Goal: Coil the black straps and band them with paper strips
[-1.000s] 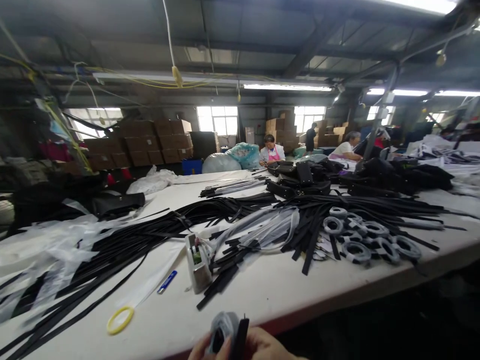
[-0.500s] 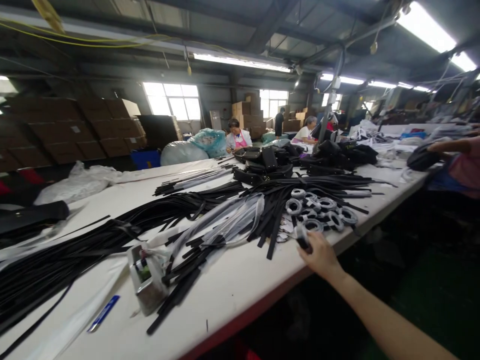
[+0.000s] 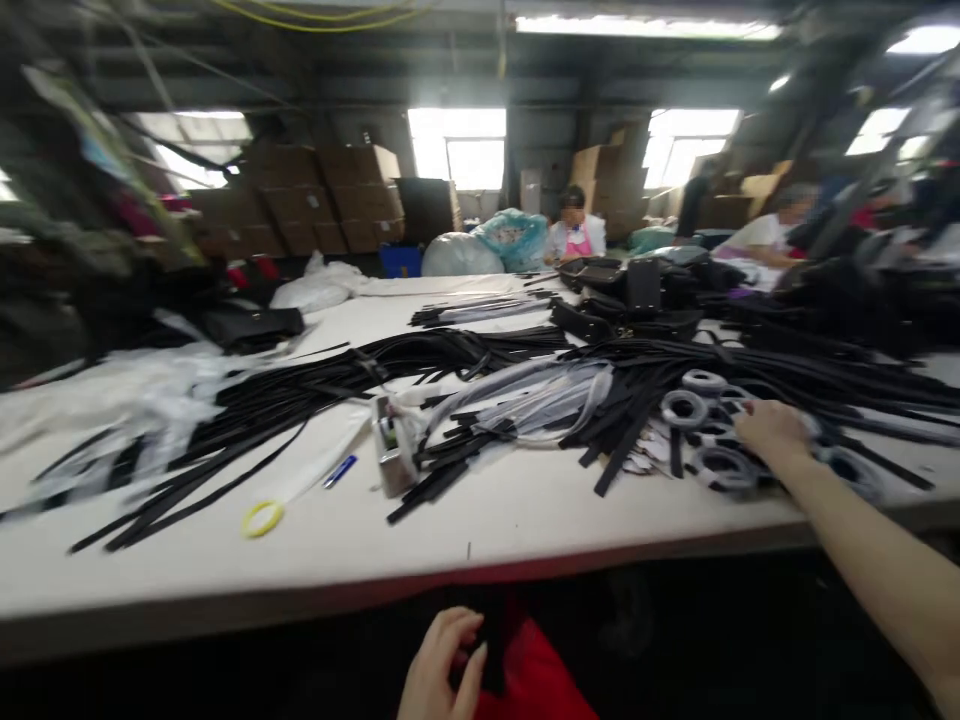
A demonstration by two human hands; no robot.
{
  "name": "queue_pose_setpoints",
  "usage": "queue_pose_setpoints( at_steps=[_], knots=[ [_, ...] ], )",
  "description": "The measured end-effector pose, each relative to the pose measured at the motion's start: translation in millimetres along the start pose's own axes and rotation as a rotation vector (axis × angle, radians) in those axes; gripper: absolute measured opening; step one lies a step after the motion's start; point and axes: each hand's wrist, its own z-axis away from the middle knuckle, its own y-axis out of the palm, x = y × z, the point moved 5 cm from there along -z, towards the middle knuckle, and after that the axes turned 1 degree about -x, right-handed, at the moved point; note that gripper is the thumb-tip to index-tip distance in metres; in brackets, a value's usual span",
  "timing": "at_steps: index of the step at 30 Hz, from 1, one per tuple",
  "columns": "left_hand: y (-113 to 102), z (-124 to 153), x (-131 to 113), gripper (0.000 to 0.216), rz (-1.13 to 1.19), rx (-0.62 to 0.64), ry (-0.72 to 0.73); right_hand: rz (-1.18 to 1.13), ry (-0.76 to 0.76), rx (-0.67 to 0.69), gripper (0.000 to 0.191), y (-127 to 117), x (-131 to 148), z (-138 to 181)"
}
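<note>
My right hand (image 3: 772, 430) reaches out over a cluster of grey coiled rolls (image 3: 682, 408) near the table's front edge and rests on them; its fingers are smeared by motion. Below the table edge, my left hand (image 3: 442, 670) is curled round a short black strap (image 3: 491, 640), just above a red cloth (image 3: 536, 685). Long black straps (image 3: 420, 365) lie heaped across the white table (image 3: 525, 520), partly over clear plastic sleeves (image 3: 540, 395).
A small open box (image 3: 390, 455), a blue pen (image 3: 340, 471) and a yellow ring (image 3: 262, 518) lie left of the rolls. Black bags (image 3: 630, 295) pile up at the far side. Two seated people (image 3: 576, 232) (image 3: 765, 238) work beyond, with stacked cardboard boxes (image 3: 330, 200) behind.
My right hand went from beside the left hand out to the grey rolls and now lies further among them. The view swung right, then back left, and my left hand reappeared with the black strap.
</note>
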Motion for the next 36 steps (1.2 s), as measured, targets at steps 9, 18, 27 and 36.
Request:
queue_pose_setpoints(
  at_steps=[9, 18, 27, 36],
  knots=[
    [-26.0, 4.9, -3.2, 0.020, -0.045, -0.011, -0.148, -0.323, -0.709, 0.127, 0.040, 51.3, 288.3, 69.1],
    [-65.3, 25.6, 31.0, 0.028, -0.069, -0.168, -0.169, -0.010, -0.661, 0.455, 0.022, 84.3, 356.6, 61.8],
    [-63.7, -19.9, 22.5, 0.023, -0.185, -0.026, 0.078, 0.035, -0.816, 0.354, 0.031, 48.6, 302.0, 94.4],
    [-23.5, -46.3, -40.8, 0.055, -0.508, -0.035, 0.409, -0.130, -0.905, 0.165, 0.059, -12.5, 320.1, 152.6]
  ],
)
